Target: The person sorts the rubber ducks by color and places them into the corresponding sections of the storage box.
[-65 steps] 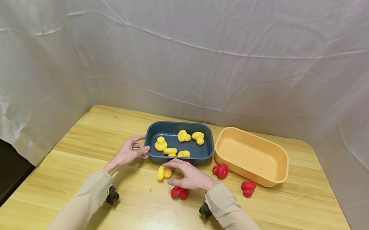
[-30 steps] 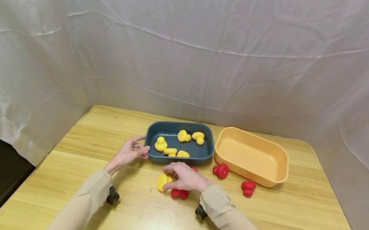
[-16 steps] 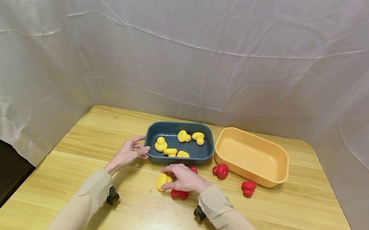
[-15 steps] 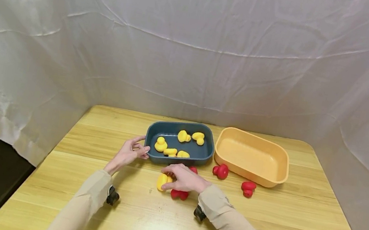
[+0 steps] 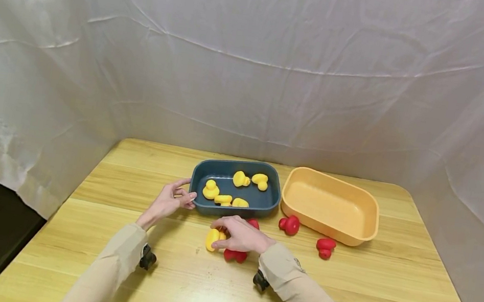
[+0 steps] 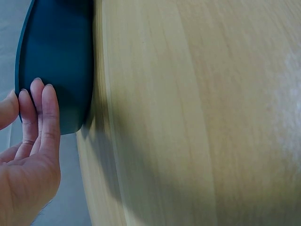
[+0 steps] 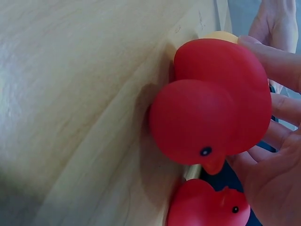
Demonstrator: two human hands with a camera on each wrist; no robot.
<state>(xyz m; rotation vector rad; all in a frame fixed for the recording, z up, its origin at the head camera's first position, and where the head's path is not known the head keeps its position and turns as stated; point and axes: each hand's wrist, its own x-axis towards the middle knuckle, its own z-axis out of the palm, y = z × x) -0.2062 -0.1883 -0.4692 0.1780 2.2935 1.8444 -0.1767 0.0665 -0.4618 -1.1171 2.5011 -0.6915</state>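
In the head view my left hand (image 5: 170,200) holds the near-left end of a dark blue tub (image 5: 272,208). The left wrist view shows its thumb and fingers on either side of the tub's rim (image 6: 18,56). Several yellow rubber ducks (image 5: 211,189) lie in the tub. My right hand (image 5: 241,234) grips another yellow rubber duck (image 5: 211,239) on the table, in front of the tub. A red rubber duck (image 5: 235,255) sits under that hand; in the right wrist view this red duck (image 7: 221,89) hides most of the yellow duck (image 7: 221,35).
An orange tub (image 5: 328,230) stands right of the blue one, with nothing visible inside. Red rubber ducks (image 5: 289,225) lie in front of it, one farther right (image 5: 325,248). Another red duck (image 5: 253,222) is partly hidden behind my right hand. Grey cloth (image 5: 259,96) surrounds the table.
My right hand has come down beside the yellow duck and taken hold of it; that duck has shifted slightly towards me. One duck in the blue tub has rolled over. The left hand has stayed put.
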